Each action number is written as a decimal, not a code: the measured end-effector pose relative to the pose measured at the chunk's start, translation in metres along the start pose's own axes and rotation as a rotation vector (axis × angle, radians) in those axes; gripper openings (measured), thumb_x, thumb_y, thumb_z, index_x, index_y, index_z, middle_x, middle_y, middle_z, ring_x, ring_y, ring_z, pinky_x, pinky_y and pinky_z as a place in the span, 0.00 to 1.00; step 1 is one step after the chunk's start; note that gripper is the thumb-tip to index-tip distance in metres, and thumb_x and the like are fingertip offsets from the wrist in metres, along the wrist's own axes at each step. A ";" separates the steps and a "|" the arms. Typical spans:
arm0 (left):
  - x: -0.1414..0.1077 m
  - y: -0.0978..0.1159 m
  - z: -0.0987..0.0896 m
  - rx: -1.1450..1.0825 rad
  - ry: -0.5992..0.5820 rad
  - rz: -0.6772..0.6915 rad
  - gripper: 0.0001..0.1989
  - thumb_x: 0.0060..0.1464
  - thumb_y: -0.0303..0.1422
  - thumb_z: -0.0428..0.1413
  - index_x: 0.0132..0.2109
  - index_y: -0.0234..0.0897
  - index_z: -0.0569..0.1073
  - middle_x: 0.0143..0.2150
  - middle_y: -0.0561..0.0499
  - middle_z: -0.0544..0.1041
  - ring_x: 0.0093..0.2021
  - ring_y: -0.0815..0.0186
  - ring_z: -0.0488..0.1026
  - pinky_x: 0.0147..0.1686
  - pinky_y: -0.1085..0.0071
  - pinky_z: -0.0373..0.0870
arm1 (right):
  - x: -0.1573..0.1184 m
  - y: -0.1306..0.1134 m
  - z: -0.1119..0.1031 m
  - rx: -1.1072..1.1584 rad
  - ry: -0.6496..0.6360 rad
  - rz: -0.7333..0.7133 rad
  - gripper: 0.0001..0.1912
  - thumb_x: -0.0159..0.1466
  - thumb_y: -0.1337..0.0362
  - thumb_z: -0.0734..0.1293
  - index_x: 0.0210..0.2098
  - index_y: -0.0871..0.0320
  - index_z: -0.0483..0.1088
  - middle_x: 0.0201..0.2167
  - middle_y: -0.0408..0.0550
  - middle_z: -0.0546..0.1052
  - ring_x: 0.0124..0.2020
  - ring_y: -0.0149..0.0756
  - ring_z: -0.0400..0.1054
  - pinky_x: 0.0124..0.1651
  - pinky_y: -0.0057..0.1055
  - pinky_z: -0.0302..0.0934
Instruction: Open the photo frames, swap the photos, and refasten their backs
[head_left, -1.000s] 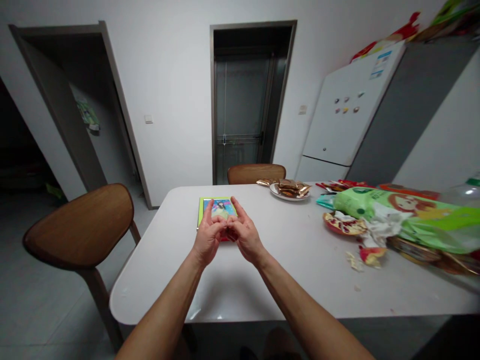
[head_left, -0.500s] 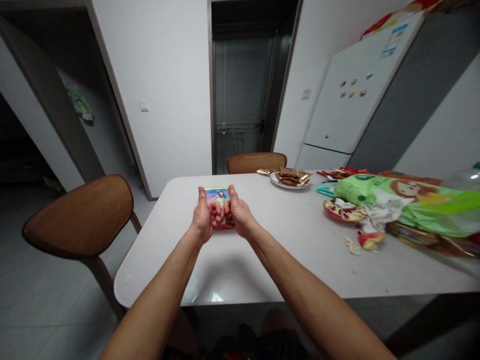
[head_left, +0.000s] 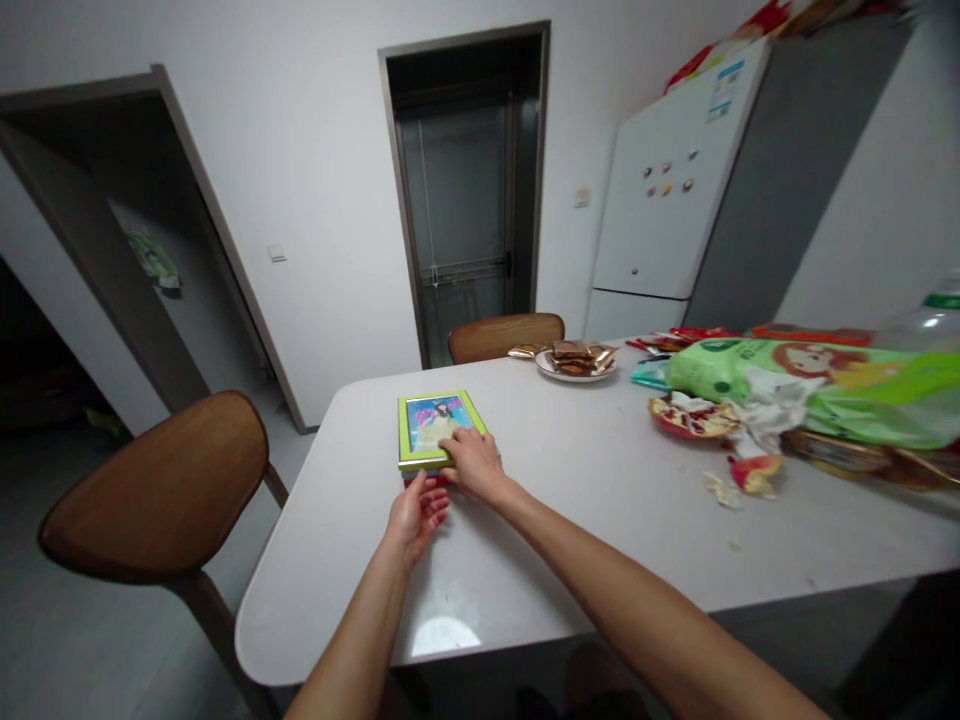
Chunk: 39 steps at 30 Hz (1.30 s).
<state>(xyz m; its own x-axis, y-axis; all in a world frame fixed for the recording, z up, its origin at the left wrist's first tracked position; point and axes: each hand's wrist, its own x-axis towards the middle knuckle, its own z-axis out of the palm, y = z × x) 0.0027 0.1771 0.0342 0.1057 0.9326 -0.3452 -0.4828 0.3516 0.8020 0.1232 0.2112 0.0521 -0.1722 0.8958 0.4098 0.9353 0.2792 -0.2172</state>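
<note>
On the white table (head_left: 562, 520) lies a flat lime-green picture frame (head_left: 472, 410), its picture a figure in a pale dress against blue. Something red (head_left: 439, 480) shows beneath its front edge, mostly hidden by my hands. My right hand (head_left: 476, 465) grips the frame's front right part, fingers over the top and thumb at the near edge. Just in front of the near edge, my left hand (head_left: 418, 515) is palm up with loosely bent fingers apart and nothing in it. Its thumb tip reaches the frame's front edge.
A plate (head_left: 576, 372) of wrapped snacks stands at the back. To the right lie an opened pomegranate (head_left: 694, 418), a peel piece (head_left: 756, 474), crumpled tissue (head_left: 772, 400) and a green package (head_left: 720, 372). Wooden chairs stand at the left (head_left: 165, 490) and far side (head_left: 506, 337).
Both hands were close together with thumbs up over the frame. Now my right hand has come down onto its front right, and my left hand has lowered toward me. The view has shifted.
</note>
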 end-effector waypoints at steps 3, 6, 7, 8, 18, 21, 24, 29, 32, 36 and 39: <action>0.007 -0.011 0.003 -0.062 -0.001 0.057 0.08 0.50 0.34 0.53 0.30 0.32 0.69 0.24 0.49 0.73 0.23 0.71 0.71 0.23 0.76 0.66 | -0.011 -0.005 -0.001 -0.045 -0.016 -0.119 0.13 0.54 0.64 0.63 0.39 0.54 0.68 0.38 0.50 0.68 0.42 0.40 0.57 0.42 0.35 0.47; 0.007 -0.016 0.014 -0.138 -0.013 0.169 0.03 0.50 0.30 0.52 0.32 0.35 0.69 0.29 0.51 0.74 0.29 0.71 0.72 0.30 0.76 0.68 | -0.025 -0.011 -0.006 0.024 -0.013 -0.176 0.11 0.52 0.64 0.64 0.36 0.56 0.69 0.36 0.50 0.68 0.41 0.40 0.58 0.40 0.34 0.48; 0.005 -0.017 0.018 -0.154 -0.012 0.205 0.02 0.50 0.28 0.52 0.32 0.35 0.70 0.30 0.52 0.74 0.30 0.71 0.72 0.31 0.77 0.68 | -0.029 -0.012 -0.008 0.070 -0.009 -0.165 0.11 0.52 0.64 0.64 0.36 0.56 0.69 0.35 0.49 0.69 0.40 0.39 0.58 0.40 0.34 0.49; 0.001 -0.017 0.021 -0.162 -0.011 0.236 0.02 0.50 0.27 0.52 0.32 0.35 0.70 0.30 0.52 0.75 0.31 0.71 0.72 0.32 0.77 0.68 | -0.034 -0.011 -0.011 0.132 -0.005 -0.144 0.11 0.52 0.64 0.64 0.35 0.56 0.70 0.34 0.49 0.69 0.39 0.38 0.59 0.40 0.34 0.50; -0.085 -0.020 0.019 0.532 -0.076 0.582 0.10 0.44 0.33 0.57 0.36 0.36 0.73 0.35 0.47 0.76 0.39 0.57 0.71 0.39 0.66 0.68 | -0.077 0.010 -0.083 1.296 0.172 0.440 0.30 0.55 0.50 0.57 0.55 0.53 0.52 0.52 0.54 0.61 0.48 0.41 0.60 0.43 0.38 0.58; -0.116 -0.029 0.013 0.779 -0.180 0.762 0.17 0.43 0.29 0.57 0.44 0.41 0.72 0.43 0.45 0.74 0.46 0.54 0.68 0.48 0.62 0.63 | -0.101 0.007 -0.099 1.613 0.134 0.508 0.30 0.55 0.48 0.57 0.55 0.50 0.50 0.52 0.52 0.63 0.46 0.41 0.62 0.38 0.37 0.61; -0.134 -0.038 0.006 0.961 -0.362 0.974 0.25 0.45 0.25 0.54 0.52 0.44 0.65 0.52 0.47 0.67 0.52 0.56 0.64 0.51 0.63 0.61 | -0.123 0.006 -0.099 1.744 0.113 0.561 0.30 0.53 0.54 0.61 0.54 0.49 0.52 0.47 0.50 0.68 0.42 0.39 0.66 0.36 0.34 0.63; -0.133 -0.054 -0.001 1.447 -0.393 1.553 0.22 0.49 0.28 0.47 0.53 0.32 0.63 0.49 0.43 0.69 0.49 0.58 0.67 0.43 0.66 0.69 | -0.137 0.013 -0.074 1.792 -0.036 0.584 0.28 0.52 0.62 0.62 0.52 0.55 0.56 0.40 0.48 0.73 0.36 0.37 0.69 0.37 0.33 0.62; -0.125 -0.065 -0.005 1.644 -0.301 1.679 0.17 0.51 0.29 0.46 0.48 0.31 0.68 0.46 0.45 0.72 0.46 0.60 0.70 0.40 0.69 0.72 | -0.131 0.022 -0.053 1.654 -0.162 0.535 0.27 0.50 0.65 0.62 0.51 0.59 0.58 0.37 0.48 0.75 0.32 0.36 0.69 0.36 0.32 0.62; -0.113 -0.079 -0.008 1.748 -0.254 1.646 0.16 0.52 0.26 0.42 0.47 0.33 0.68 0.46 0.47 0.73 0.46 0.61 0.70 0.39 0.70 0.72 | -0.118 0.038 -0.027 1.173 -0.144 0.501 0.25 0.48 0.69 0.60 0.46 0.62 0.63 0.36 0.48 0.75 0.32 0.35 0.68 0.34 0.28 0.60; -0.103 -0.087 -0.010 1.817 -0.253 1.573 0.17 0.52 0.25 0.42 0.48 0.33 0.67 0.47 0.47 0.72 0.47 0.60 0.69 0.40 0.68 0.72 | -0.109 0.048 -0.015 0.729 -0.097 0.422 0.21 0.47 0.69 0.60 0.41 0.61 0.67 0.35 0.48 0.75 0.32 0.33 0.67 0.35 0.26 0.58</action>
<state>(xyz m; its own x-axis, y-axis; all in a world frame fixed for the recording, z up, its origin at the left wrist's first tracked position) 0.0251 0.0499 -0.0047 0.6877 0.4027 0.6041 0.6217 -0.7563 -0.2035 0.1913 0.1221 0.0106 0.0897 0.9914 0.0953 0.4995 0.0380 -0.8655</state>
